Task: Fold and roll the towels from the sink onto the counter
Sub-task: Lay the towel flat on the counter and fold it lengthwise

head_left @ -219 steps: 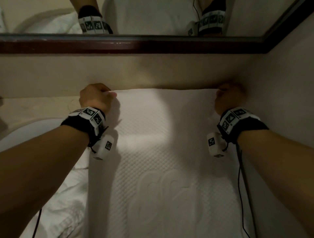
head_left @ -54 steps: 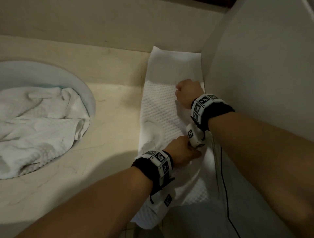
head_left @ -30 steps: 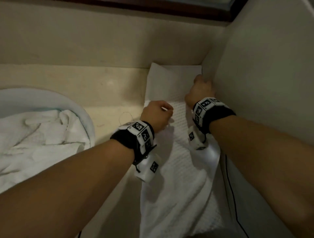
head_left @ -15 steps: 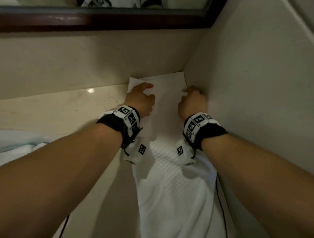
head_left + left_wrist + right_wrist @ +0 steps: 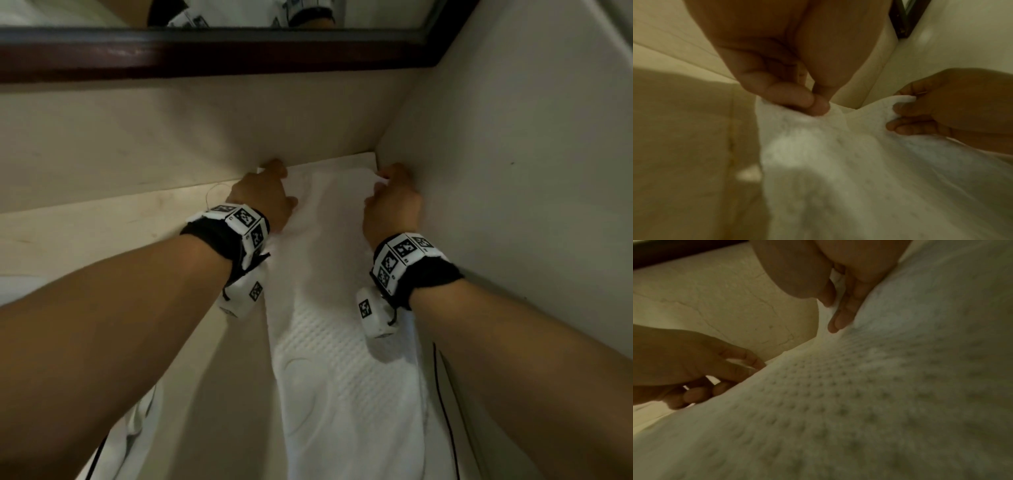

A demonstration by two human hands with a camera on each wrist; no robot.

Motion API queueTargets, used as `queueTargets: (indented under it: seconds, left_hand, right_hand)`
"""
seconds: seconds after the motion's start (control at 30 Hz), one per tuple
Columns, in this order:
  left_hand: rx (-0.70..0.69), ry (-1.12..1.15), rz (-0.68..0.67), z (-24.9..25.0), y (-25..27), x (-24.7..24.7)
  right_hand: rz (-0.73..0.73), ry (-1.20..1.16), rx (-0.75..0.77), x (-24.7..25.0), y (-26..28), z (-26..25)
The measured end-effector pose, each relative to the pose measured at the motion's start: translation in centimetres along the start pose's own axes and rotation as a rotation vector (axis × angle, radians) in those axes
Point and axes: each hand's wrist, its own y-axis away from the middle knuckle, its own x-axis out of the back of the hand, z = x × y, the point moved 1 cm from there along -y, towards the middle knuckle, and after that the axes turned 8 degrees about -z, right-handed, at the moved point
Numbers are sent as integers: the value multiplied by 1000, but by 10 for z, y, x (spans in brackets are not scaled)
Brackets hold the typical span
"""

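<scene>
A white waffle-weave towel, folded into a long narrow strip, lies on the beige counter and runs from the near edge into the far right corner. My left hand pinches the strip's far left corner between thumb and forefinger. At the far right corner, against the side wall, my right hand pinches the towel's edge. In the left wrist view the far edge of the towel is lifted slightly between the two hands. The towel's near end runs out of view.
The side wall hems the towel on the right and the back wall on the far side, under a dark mirror frame. Another white towel shows at the lower left. A black cable hangs from my right wrist.
Both hands have slid along the strip to its far end by the back wall and taken hold of the two far corners.
</scene>
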Motion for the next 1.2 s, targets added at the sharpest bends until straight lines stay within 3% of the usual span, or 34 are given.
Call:
queueTargets:
  seconds: [0.3,0.4,0.6,0.73,0.97,1.2]
  left_hand:
    - [104,-103,34,-22,5,12]
    - [118,43,66,-31,13,15]
    - [14,457,91,-44,30,26]
    - [48,608,97,-60,29,32]
    - [162,350,206,-64,25,23]
    - [227,391,319,-66,28,20]
  right_hand:
    - [72,-26,170,0,-4,-6]
    - [49,5,146,3,-10,-15]
    - [-105,107,59,-2,-23,-33]
    - [-108,158,84,-4,-30,-42]
    - [-236,9,30,-31,-31,-39]
    - [-218,69,88,-27,-31,-29]
